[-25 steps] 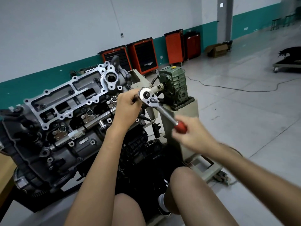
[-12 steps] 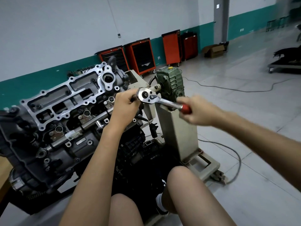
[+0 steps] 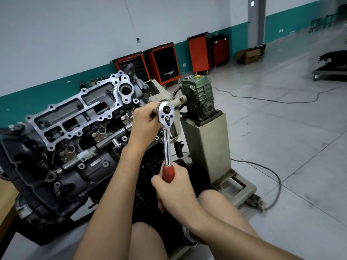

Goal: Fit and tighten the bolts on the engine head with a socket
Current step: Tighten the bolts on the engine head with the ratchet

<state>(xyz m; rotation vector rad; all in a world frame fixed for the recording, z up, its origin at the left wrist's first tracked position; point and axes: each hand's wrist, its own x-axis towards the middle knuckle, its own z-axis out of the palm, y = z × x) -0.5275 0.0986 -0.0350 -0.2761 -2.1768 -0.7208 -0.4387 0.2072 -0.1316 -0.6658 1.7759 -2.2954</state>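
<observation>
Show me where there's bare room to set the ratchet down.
Bare floor right of the stand, past the looping cable, is widest. A smaller stretch lies between the stand and the tool carts. Crowded: the engine top, and beside the stand, where the left hand and right hand hold the ratchet.

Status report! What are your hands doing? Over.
Left hand holds ratchet at head. Right hand grips red handle, pointing down. Socket, bolt hidden behind left hand.

1 engine (image 3: 62, 166), 1 ratchet (image 3: 166, 143), 2 hands (image 3: 145, 124) (image 3: 174, 186), seemingly 4 tool carts (image 3: 164, 62)
</observation>
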